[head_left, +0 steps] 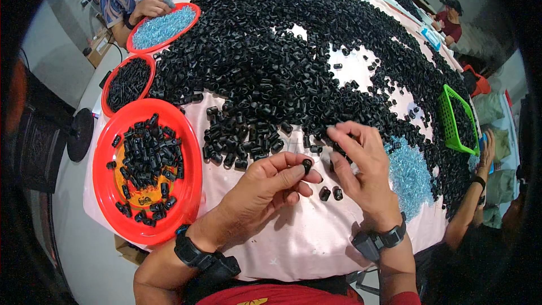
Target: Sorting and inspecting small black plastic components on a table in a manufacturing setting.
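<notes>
My left hand (261,185) is closed, with a small black tubular plastic piece (306,165) pinched between thumb and forefinger. Another dark bit shows by its lower fingertips. Just to the right, my right hand (367,172) is at the near edge of a big heap of black plastic pieces (265,68). Its thumb and forefinger are apart; the curled lower fingers are partly hidden. Two loose black pieces (331,193) lie on the pink cloth (288,243) between the hands. At my left is an oval red tray (195,186) with similar black pieces in it.
Clear bluish small parts (412,175) are piled right of my right hand. A red bowl (152,73) of dark parts and a red tray (196,16) of bluish parts stand far left, beside a co-worker's hand (151,7). A green basket (451,130) and another person's arm (474,186) are at right.
</notes>
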A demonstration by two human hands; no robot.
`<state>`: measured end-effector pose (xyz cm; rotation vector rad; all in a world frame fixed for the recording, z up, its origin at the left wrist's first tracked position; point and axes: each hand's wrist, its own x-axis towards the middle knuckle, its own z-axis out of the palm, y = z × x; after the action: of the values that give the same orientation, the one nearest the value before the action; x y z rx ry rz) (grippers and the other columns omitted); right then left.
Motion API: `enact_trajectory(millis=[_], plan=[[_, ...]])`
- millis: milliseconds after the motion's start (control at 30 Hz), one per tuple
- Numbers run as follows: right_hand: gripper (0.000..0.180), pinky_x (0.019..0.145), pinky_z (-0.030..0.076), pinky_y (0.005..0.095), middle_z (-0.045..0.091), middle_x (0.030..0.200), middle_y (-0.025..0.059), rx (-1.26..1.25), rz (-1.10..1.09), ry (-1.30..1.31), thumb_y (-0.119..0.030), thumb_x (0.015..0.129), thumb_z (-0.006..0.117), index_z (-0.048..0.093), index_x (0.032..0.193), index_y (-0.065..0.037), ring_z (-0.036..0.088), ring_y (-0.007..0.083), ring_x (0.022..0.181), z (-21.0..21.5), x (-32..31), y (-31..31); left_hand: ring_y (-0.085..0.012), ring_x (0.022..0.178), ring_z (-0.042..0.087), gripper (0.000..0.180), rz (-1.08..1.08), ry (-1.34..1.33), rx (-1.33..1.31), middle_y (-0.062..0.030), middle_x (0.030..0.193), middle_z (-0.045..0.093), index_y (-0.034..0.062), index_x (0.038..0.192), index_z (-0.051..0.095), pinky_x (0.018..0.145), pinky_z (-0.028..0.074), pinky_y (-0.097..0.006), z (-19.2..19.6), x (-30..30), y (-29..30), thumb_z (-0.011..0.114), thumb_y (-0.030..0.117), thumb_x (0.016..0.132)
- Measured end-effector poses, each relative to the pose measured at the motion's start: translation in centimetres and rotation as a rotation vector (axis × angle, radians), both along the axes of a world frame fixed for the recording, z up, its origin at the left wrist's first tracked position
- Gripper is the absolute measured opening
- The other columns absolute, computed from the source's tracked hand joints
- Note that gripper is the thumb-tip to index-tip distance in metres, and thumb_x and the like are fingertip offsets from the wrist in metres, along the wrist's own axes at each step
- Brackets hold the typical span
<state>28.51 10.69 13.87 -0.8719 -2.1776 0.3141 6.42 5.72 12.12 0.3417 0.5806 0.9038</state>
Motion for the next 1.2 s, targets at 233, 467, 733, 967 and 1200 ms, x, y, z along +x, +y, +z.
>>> enact_trajectory(millis=[233, 467, 733, 967, 1200], plan=[[0.040, 0.085, 0.051, 0.0441, 0.061, 0.120, 0.0185, -0.049, -0.013, -0.332, -0.008, 0.086, 0.068, 0.067, 0.125, -0.003, 0.056, 0.0357, 0.101, -0.7, 0.0, 0.4, -0.0109, 0.081, 0.066, 0.021, 0.130, 0.101, 0.020, -0.0125, 0.108, 0.070, 0.0011, 0.123, 0.056, 0.067, 0.054, -0.020, -0.5, -0.3, 0.0, 0.057, 0.012, 0.105], [0.041, 0.082, 0.049, 0.0414, 0.063, 0.112, 0.0154, -0.101, 0.041, -0.309, 0.000, 0.080, 0.063, 0.069, 0.120, -0.002, 0.056, 0.0330, 0.094, -0.5, 0.2, 0.4, -0.0098, 0.078, 0.065, 0.018, 0.226, 0.146, 0.032, -0.0104, 0.106, 0.070, 0.0025, 0.119, 0.059, 0.068, 0.053, -0.020, -0.7, -0.8, 0.0, 0.059, 0.013, 0.105], [0.040, 0.084, 0.049, 0.0418, 0.062, 0.114, 0.0144, -0.038, -0.038, -0.296, -0.003, 0.087, 0.065, 0.065, 0.128, -0.003, 0.055, 0.0326, 0.096, -0.8, -1.3, 0.8, -0.0096, 0.076, 0.065, 0.019, 0.230, 0.159, 0.049, -0.0094, 0.103, 0.070, 0.0030, 0.118, 0.059, 0.068, 0.053, -0.021, -0.9, -0.6, 0.0, 0.061, 0.015, 0.104], [0.033, 0.080, 0.050, 0.0416, 0.064, 0.108, 0.0134, -0.057, 0.004, -0.238, -0.003, 0.085, 0.065, 0.069, 0.117, -0.002, 0.057, 0.0324, 0.092, -1.4, -1.3, 1.5, -0.0097, 0.076, 0.065, 0.017, 0.237, 0.181, 0.046, -0.0086, 0.102, 0.070, 0.0038, 0.116, 0.061, 0.066, 0.052, -0.021, -0.9, -0.7, -0.1, 0.062, 0.015, 0.103], [0.023, 0.077, 0.050, 0.0402, 0.066, 0.099, 0.0130, -0.069, 0.001, -0.139, -0.004, 0.087, 0.066, 0.072, 0.110, -0.003, 0.058, 0.0313, 0.085, -1.5, -1.5, 1.4, -0.0098, 0.075, 0.066, 0.018, 0.274, 0.202, 0.062, -0.0081, 0.101, 0.071, 0.0037, 0.117, 0.061, 0.065, 0.052, -0.020, -1.0, -0.8, 0.0, 0.063, 0.015, 0.103]])
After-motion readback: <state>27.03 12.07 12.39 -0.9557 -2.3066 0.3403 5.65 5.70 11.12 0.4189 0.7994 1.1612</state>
